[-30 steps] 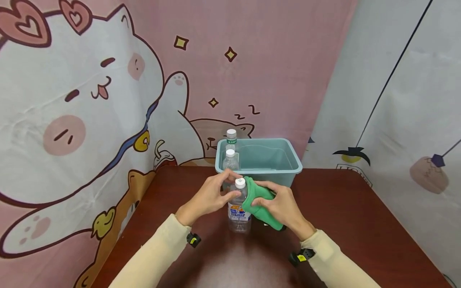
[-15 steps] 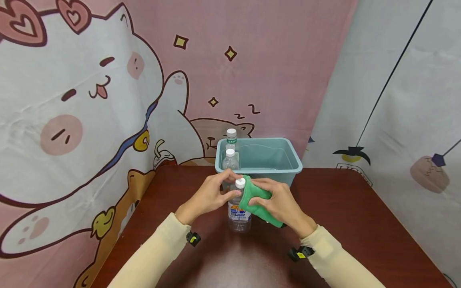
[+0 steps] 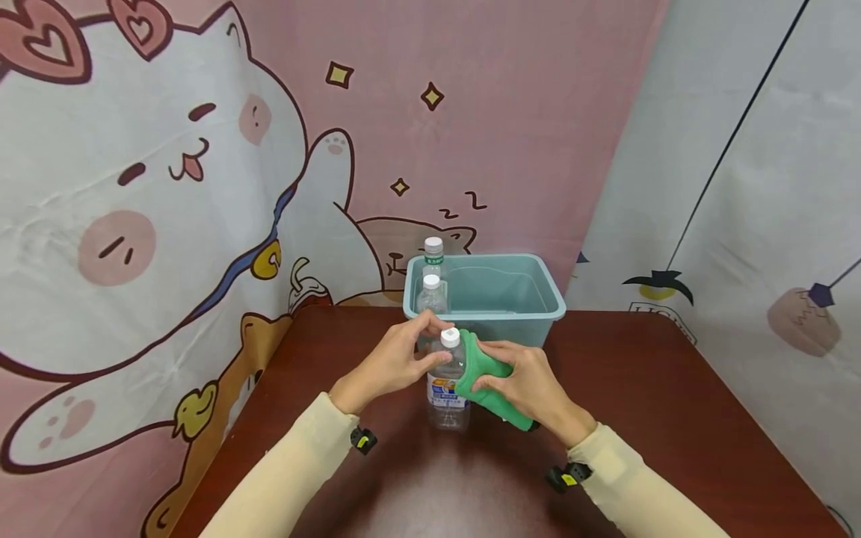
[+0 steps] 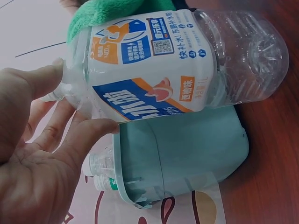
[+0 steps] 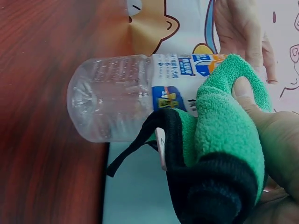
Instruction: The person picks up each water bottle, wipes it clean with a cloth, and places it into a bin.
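Observation:
A clear plastic bottle (image 3: 448,417) with a white cap and a blue, orange and white label stands upright on the table. My left hand (image 3: 392,364) grips its neck from the left, thumb and fingers around the part below the cap. In my right hand (image 3: 534,382) is a bunched green cloth (image 3: 489,392), held against the bottle's right side by the shoulder and upper label. Black edging and a loose black strip of the cloth (image 5: 229,126) show in the right wrist view. The label (image 4: 149,65) faces the left wrist camera.
Behind the bottle is a light blue plastic bin (image 3: 484,317). At its left end stand two more capped bottles, the nearer one (image 3: 432,300) clear and the farther one (image 3: 433,258) with a green band. A dark red wooden table (image 3: 646,418) extends to both sides; patterned cloth hangs behind.
The cloth in my right hand slid left across the bottle's front half a second ago and has now shifted back right. My left hand keeps its grip; the bottle stays in place.

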{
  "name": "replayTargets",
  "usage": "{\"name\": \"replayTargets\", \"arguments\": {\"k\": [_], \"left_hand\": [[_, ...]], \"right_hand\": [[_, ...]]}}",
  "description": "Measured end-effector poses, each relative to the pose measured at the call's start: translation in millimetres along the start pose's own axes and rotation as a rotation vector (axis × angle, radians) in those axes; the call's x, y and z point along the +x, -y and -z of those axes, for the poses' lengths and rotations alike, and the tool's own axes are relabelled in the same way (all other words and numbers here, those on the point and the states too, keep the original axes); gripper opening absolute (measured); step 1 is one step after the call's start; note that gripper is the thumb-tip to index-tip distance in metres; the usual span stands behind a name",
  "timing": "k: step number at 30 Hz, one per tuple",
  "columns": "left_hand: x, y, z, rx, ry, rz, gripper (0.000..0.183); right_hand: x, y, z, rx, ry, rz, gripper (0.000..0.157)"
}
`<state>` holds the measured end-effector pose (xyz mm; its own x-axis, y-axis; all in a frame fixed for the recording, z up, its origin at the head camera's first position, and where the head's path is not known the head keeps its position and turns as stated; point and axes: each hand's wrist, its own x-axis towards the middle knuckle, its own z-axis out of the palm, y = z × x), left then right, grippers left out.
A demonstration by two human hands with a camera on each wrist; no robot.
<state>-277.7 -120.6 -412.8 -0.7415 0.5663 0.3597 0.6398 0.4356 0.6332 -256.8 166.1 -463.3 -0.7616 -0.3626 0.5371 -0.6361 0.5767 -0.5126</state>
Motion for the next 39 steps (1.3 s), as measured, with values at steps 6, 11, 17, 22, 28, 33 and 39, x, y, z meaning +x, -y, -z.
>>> {"name": "replayTargets", "arguments": {"k": [6, 11, 17, 22, 28, 33, 39], "left_hand": [[3.8, -0.9, 1.3, 0.012, -0.007, -0.005, 0.044], [3.6, -1.3, 0.7, -0.005, 0.004, 0.005, 0.043], [1.3, -2.4, 0.2, -0.005, 0.000, 0.002, 0.045], [-0.2, -3.9, 0.5, -0.010, 0.003, 0.018, 0.045], [0.7, -2.2, -1.0, -0.021, 0.003, 0.018, 0.045], [-0.9, -1.5, -3.1, -0.017, -0.006, 0.009, 0.045], [-3.1, -2.2, -3.6, -0.014, -0.012, 0.020, 0.046]], "right_hand": [[-5.7, -10.8, -6.5, -0.008, 0.020, -0.020, 0.059], [-16.0, -21.4, -18.6, -0.007, 0.102, -0.074, 0.048], [-23.6, -31.4, -34.0, -0.081, 0.183, -0.085, 0.049], [-26.2, -35.9, -43.9, -0.131, 0.262, -0.087, 0.051], [-26.9, -35.2, -43.5, -0.100, 0.267, -0.131, 0.050], [-29.2, -37.1, -41.6, -0.019, 0.276, -0.194, 0.048], [-30.4, -38.2, -40.2, 0.061, 0.245, -0.257, 0.051]]}}
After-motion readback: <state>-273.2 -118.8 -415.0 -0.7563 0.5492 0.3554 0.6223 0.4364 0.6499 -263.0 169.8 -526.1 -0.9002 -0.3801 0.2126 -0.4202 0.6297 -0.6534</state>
